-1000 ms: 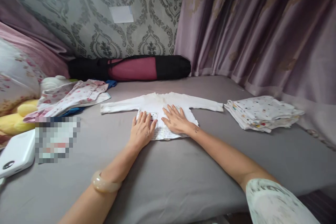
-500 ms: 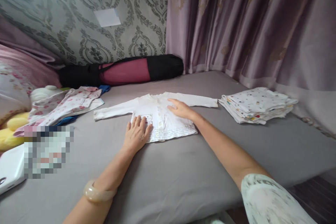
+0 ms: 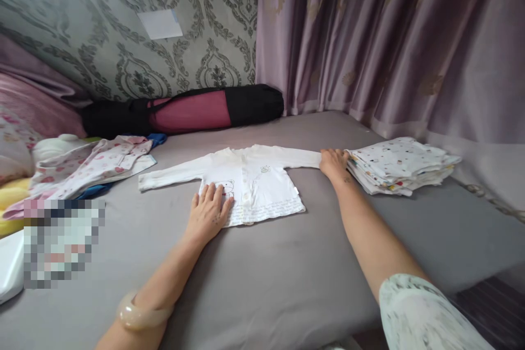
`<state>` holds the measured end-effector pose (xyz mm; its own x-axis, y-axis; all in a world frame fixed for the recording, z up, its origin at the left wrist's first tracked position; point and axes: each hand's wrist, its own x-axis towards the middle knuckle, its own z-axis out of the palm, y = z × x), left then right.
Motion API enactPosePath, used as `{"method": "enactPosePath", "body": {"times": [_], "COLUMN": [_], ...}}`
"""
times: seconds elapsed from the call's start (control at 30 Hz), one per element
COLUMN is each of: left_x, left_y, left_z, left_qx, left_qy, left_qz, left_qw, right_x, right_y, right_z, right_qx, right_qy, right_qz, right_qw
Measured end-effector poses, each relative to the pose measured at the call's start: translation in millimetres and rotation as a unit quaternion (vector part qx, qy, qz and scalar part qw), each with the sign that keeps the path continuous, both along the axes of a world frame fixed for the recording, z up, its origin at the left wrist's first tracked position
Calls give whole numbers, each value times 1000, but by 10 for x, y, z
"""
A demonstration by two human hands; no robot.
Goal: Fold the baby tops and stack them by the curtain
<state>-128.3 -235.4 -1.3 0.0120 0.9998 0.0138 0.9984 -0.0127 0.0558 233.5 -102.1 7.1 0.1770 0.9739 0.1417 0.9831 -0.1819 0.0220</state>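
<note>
A small white long-sleeved baby shirt point(image 3: 268, 191) lies spread flat on the grey sheet, with buttons down the front, a bear drawing and printed lines along the hem. My left hand point(image 3: 208, 210) rests flat on its lower left front, fingers spread, partly covering the bear. At the far end of the right sleeve, my right hand point(image 3: 335, 164) has its fingers bent over the cuff, which it hides. Just beyond that hand sits a folded stack of white printed cloths point(image 3: 404, 167).
Loose printed baby clothes point(image 3: 102, 167) lie in a heap at left, near a yellow plush toy point(image 3: 14, 191) and a white object point(image 3: 10, 265) cut by the frame. A black and maroon long bag point(image 3: 188, 111) lies along the wall. Purple curtains point(image 3: 348, 27) hang behind the bed point(image 3: 262, 279).
My right hand has moved from the shirt's chest out along the sleeve to its cuff, uncovering a small print. My left hand stays on the shirt. The view has shifted slightly.
</note>
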Motion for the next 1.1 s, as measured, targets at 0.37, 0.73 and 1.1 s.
{"method": "enactPosePath", "body": {"times": [0.37, 0.73, 1.1], "left_x": [3, 24, -16], "left_y": [6, 9, 71], "left_z": [-16, 10, 45], "left_qx": [2, 1, 52], "left_qy": [4, 0, -54], "left_qz": [2, -2, -1], "left_qw": [1000, 1000, 997], "right_x": [-17, -318, -810], "right_y": [3, 176, 540], "right_z": [1, 666, 681], "right_qx": [17, 32, 165], "right_qy": [-23, 181, 465], "right_qz": [-55, -16, -13], "right_qw": [998, 983, 870]}}
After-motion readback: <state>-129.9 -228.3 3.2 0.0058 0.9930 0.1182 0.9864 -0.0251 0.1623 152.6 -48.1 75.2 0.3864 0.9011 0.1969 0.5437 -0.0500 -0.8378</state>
